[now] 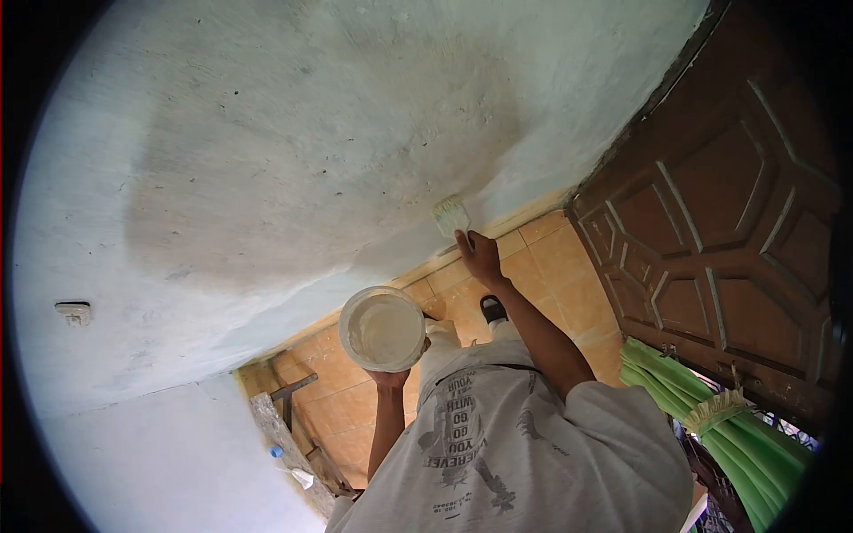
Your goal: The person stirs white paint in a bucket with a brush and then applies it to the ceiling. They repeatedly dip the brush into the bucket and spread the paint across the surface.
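Note:
My left hand (391, 377) supports a round pale bucket (382, 291) from below and the side, its fingers partly hidden behind it. Inside lies a whitish, paint-like liquid (393, 330). A wide paintbrush (451, 216) is gripped by the handle in my right hand (482, 256). Its bristles, coated off-white, point up at the lower part of the wall (267, 115) and appear to touch it. A large darker, damp-looking patch (293, 213) spreads over the pale wall, with small dark pits in it.
To the right stands a brown panelled door (711, 195), with a tied green curtain (720, 413) below it. Orange floor tiles (342, 413) run along the wall's base. A wooden bench-like piece (275, 426) is at lower left. A small wall fitting (73, 313) sticks out at far left.

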### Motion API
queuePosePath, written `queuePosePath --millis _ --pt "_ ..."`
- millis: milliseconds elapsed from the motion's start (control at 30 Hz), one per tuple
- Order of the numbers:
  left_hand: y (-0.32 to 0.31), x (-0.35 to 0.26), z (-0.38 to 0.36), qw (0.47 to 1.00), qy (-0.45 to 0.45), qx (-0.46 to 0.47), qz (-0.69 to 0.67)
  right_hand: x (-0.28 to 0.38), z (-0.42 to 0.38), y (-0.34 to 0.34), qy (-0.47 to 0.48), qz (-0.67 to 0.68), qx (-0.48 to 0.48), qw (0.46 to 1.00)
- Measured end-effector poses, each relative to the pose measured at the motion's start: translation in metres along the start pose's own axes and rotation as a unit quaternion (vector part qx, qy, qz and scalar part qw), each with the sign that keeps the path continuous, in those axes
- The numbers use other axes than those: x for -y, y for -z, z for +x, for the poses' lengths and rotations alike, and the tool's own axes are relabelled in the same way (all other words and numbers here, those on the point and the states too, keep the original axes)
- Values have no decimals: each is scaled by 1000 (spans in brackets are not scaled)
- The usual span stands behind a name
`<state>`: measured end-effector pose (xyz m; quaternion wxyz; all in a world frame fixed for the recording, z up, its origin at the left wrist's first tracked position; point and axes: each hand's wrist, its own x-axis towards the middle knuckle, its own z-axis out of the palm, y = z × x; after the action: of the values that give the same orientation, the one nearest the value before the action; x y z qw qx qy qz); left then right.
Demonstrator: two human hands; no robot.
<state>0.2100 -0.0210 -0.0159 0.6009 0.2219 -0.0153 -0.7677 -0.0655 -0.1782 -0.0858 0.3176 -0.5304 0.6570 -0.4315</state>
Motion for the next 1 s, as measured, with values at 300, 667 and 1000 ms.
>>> queuePosePath --millis 300,667,1000 --pt "0 -4 -1 1000 -17 -10 1 -68 18 -25 -138 -6 42 990" --pt "-5 -1 3 999 -20 0 27 16 0 6 20 22 7 1000" --pt "-8 -1 5 1000 -14 16 -11 -84 12 -49 -150 -66 101 981"
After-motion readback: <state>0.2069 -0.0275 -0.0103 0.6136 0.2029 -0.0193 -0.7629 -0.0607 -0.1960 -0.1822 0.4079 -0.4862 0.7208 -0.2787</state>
